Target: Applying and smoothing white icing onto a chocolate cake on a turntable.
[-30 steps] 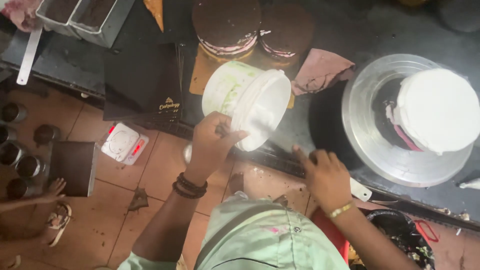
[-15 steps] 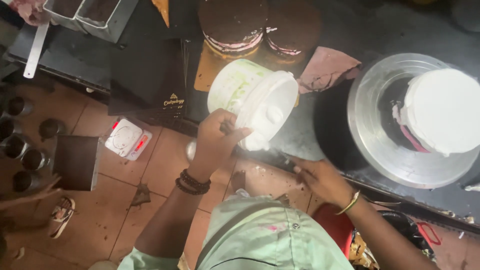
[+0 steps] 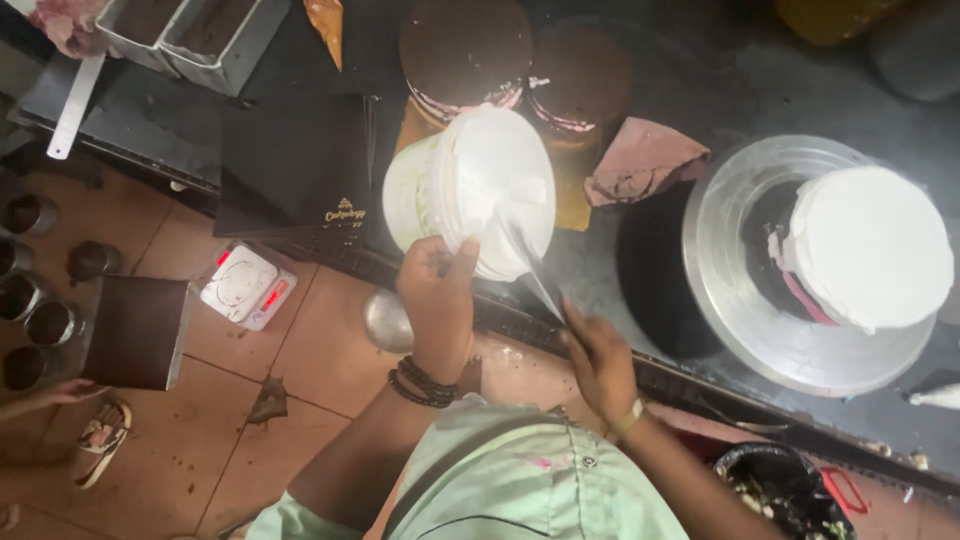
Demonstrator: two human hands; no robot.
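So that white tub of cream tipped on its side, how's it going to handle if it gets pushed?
The white tub probably rolls: it is round and tilted, steadied by the left hand. Its rim looks cream-smeared, so likely slippery. The cream inside may slump toward the opening.

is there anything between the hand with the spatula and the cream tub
Nothing visible. The right hand holds a spatula whose blade already reaches into the open white tub, which the left hand grips and tilts by its rim. The gap between hand and tub shows only dark counter.
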